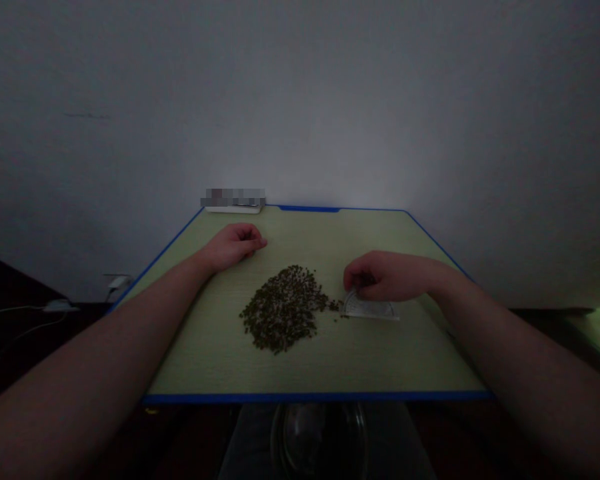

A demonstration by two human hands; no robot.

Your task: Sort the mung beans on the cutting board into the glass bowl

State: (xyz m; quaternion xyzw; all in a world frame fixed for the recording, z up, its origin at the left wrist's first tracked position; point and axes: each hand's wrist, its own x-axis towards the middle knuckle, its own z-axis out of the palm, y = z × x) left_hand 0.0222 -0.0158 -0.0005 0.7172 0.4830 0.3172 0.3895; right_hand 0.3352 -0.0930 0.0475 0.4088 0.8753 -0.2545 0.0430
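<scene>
A heap of small dark green beans (284, 308) lies in the middle of a pale green table with a blue rim (310, 398). My right hand (380, 275) is closed on a clear plastic protractor (371, 309), which rests on the table just right of the heap, with a few stray beans at its left edge. My left hand (234, 245) rests on the table behind and left of the heap, fingers curled loosely with nothing in them.
A flat white object (233, 208) lies at the table's far left corner against the wall. A glass bowl (320, 437) sits below the near edge, on my lap. Cables and a small white device (117, 281) lie off to the left.
</scene>
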